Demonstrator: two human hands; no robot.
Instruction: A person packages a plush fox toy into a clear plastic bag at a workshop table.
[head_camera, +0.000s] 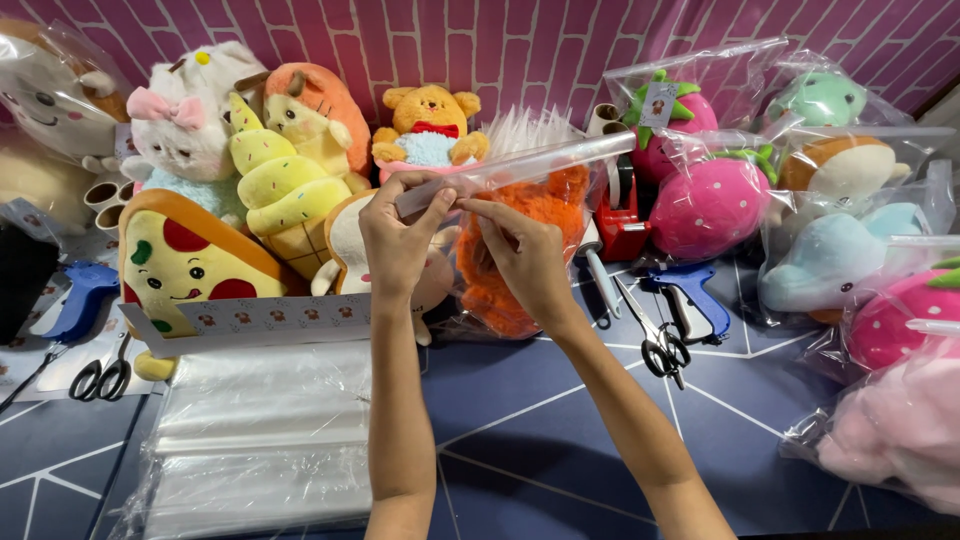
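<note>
At the far left, scissors (100, 379) are lying beside a blue tagging gun (78, 300), both within easy reach of the work spot. Next to them a low cardboard box (250, 322) is holding unpacked soft toys upright: a pizza slice (185, 258), an ice-cream cone (278, 190), a white cat with a pink bow (185, 125) and a yellow bear (430, 125), apparently waiting in a row. In front of the box a stack of flat clear bags (265, 440) is lying on the dark mat (520, 440).

In the middle the left hand (398, 240) is pinching the folded top flap of a clear bag (520, 165), and the right hand (522, 255) is pressing fingertips on the same flap just beside it, both closed on the plastic, seemingly to keep the strip flat. An orange plush toy (520, 250) is sitting inside that bag, which is standing between the hands and the wall.

To the right a red tape dispenser (625, 225), a second pair of scissors (655, 340) and another blue gun (695, 300) are lying close. Farther right, already bagged toys are piling up: pink strawberries (710, 205), a green one (820, 98), a light blue one (830, 265)
</note>
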